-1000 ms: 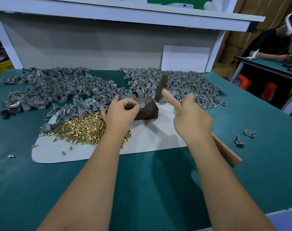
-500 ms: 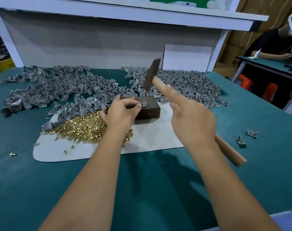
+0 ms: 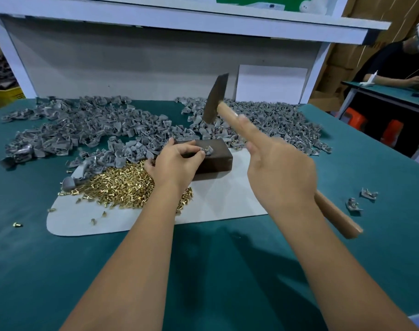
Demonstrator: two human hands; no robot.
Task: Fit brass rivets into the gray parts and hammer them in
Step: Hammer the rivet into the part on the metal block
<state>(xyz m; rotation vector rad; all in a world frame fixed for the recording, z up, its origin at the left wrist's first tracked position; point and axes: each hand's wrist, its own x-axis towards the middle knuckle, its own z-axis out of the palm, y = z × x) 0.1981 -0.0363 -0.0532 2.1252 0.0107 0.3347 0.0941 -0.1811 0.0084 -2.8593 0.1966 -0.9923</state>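
Observation:
My left hand [image 3: 174, 161] pinches a small gray part [image 3: 208, 150] with a brass rivet in it, held down on top of a dark block [image 3: 215, 156]. My right hand [image 3: 279, 170] grips the wooden handle of a hammer [image 3: 215, 99], index finger stretched along the handle. The dark hammer head is raised above and behind the block. A heap of brass rivets [image 3: 117, 185] lies on a pale mat [image 3: 218, 201] under my left wrist. Loose gray parts [image 3: 89, 130] spread across the back of the green table.
Two gray parts [image 3: 361, 199] lie apart on the green table [image 3: 227, 271] at the right. A single rivet [image 3: 17, 225] lies at the far left. A white shelf unit [image 3: 156, 58] closes off the back. Another person [image 3: 395, 63] sits at a table on the right.
The hammer head has risen from just above the block to well above it, tilting back. My left hand has kept the gray part on the block.

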